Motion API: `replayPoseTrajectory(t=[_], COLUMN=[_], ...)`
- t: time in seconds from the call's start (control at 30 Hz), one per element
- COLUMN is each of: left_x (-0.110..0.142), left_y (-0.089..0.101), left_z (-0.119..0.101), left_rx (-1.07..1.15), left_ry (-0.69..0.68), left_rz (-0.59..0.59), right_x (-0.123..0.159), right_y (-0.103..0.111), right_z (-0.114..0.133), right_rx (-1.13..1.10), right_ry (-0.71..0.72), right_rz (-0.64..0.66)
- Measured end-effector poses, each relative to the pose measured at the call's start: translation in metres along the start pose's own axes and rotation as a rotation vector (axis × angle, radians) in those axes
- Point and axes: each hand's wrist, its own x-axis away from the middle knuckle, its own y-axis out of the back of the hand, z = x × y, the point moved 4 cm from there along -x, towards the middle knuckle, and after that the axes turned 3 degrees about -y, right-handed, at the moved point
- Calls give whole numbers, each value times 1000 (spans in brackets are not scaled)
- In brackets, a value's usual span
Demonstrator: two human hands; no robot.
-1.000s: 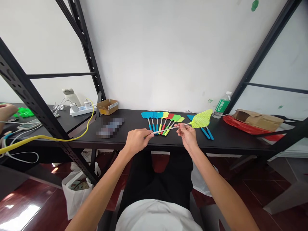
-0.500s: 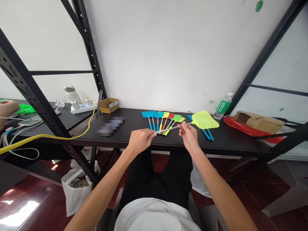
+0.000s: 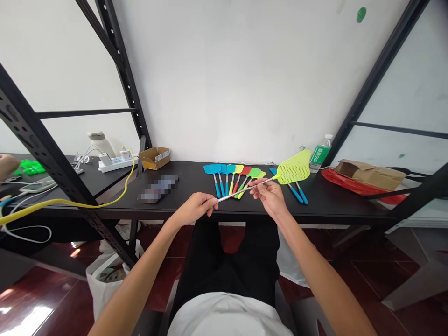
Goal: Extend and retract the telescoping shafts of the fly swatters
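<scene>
I hold a yellow-green fly swatter (image 3: 292, 171) by its thin metal shaft above the front edge of the black table (image 3: 329, 205). My left hand (image 3: 194, 208) is closed round the handle end, which is hidden in the fist. My right hand (image 3: 268, 193) pinches the shaft close to the mesh head, which tilts up to the right. Behind my hands a row of several small swatters (image 3: 234, 176) with blue, yellow, red and green heads lies fanned on the table. Two blue-handled swatters (image 3: 297, 192) lie under the raised head.
A green-labelled water bottle (image 3: 319, 153) stands at the back right beside a brown paper bag (image 3: 371, 173) on red plastic. An open cardboard box (image 3: 155, 157) and a power strip (image 3: 114, 162) sit at the left. A yellow cable (image 3: 70, 203) crosses the black rack frame.
The swatter's head has risen and tilted up to the right. My left hand has dropped lower and slid toward me along the shaft; the right hand still pinches near the head.
</scene>
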Motion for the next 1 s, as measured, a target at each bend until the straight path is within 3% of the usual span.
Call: replayPoseTrajectory(t=[0.5,0.83,1.0], left_x=[1,-8,-6], left_y=[4,-7,-5], left_z=[-12,-2,-3], left_rx=[-364,-642,-623], left_ry=[-4,-69,-57], left_rz=[-259,-396,-435], right_x=[-1,-1,-3], right_y=[6,16,17], right_z=[-8,-16,-16], right_rx=[3,-23,-37], right_ry=[-6,-105,-147], right_rz=[-262,-440,-385])
